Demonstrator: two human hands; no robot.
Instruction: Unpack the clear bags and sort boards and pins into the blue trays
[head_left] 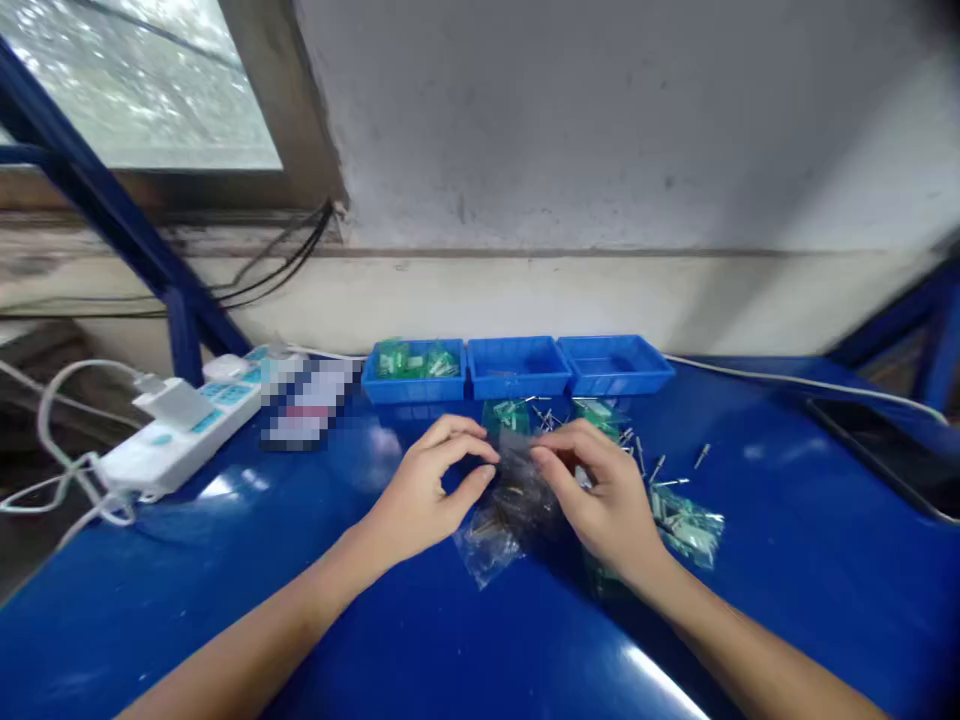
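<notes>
A small clear plastic bag (517,465) is held upright over the table between my two hands. My left hand (439,485) is closed, its thumb and forefinger pinched at the bag's upper left edge. At the upper right edge, my right hand (600,490) pinches the bag between thumb and fingers. Below lies more clear plastic (487,540) with small brownish pieces inside; whether it is the same bag I cannot tell. Behind my hands, loose metal rivet-like pins (551,420) are scattered. A green-tinted packet (690,525) lies right of my right wrist.
Three blue bins stand along the wall: the left bin (416,390) holds green packets, beside the middle bin (517,385) and right bin (619,380). A white power strip (172,440) with cables is at left. A dark phone (885,450) lies far right.
</notes>
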